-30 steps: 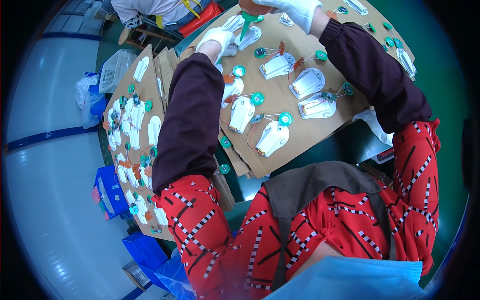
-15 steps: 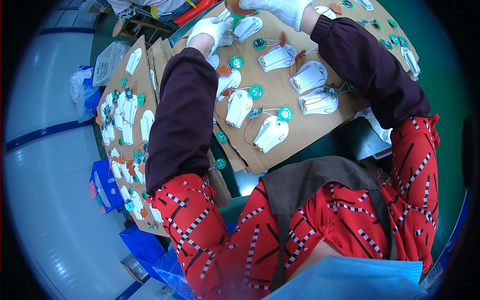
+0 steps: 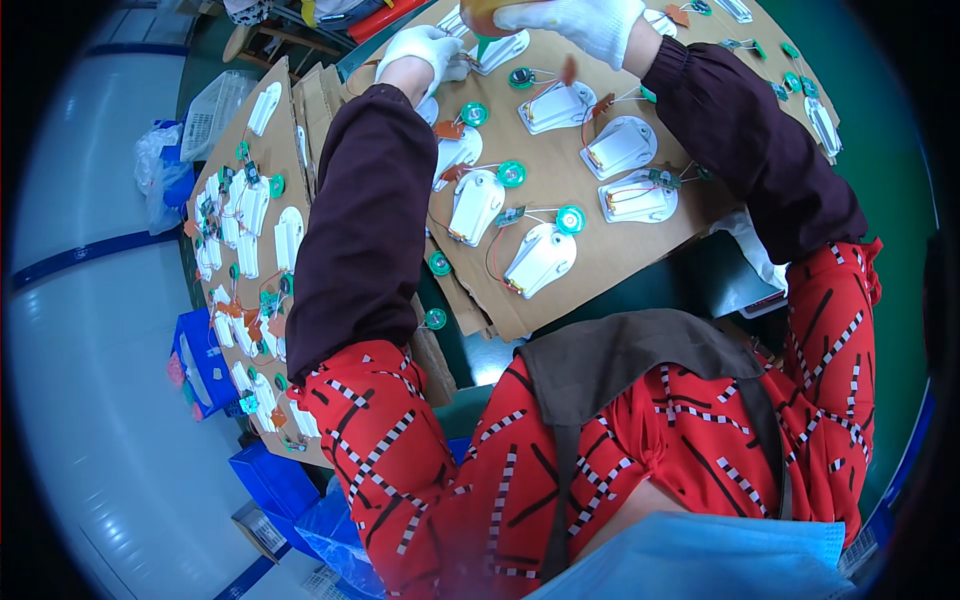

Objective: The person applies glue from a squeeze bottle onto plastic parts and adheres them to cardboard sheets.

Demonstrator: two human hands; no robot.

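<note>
Our gloved left hand (image 3: pixel 428 48) pinches a white plastic shell (image 3: pixel 497 50) at the cardboard sheet's (image 3: pixel 600 250) far edge; our right hand (image 3: pixel 585 22) seems closed around an orange tool (image 3: pixel 478 8), partly cropped.

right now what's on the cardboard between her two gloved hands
In the head view, a white plastic shell with a green piece lies between the left hand and the right hand on the cardboard sheet.

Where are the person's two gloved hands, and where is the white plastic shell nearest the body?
left hand (image 3: pixel 428 48), head view, back of the white glove.
right hand (image 3: pixel 580 18), head view, knuckles of the white glove.
white plastic shell (image 3: pixel 540 262), head view, middle of its casing.
</note>
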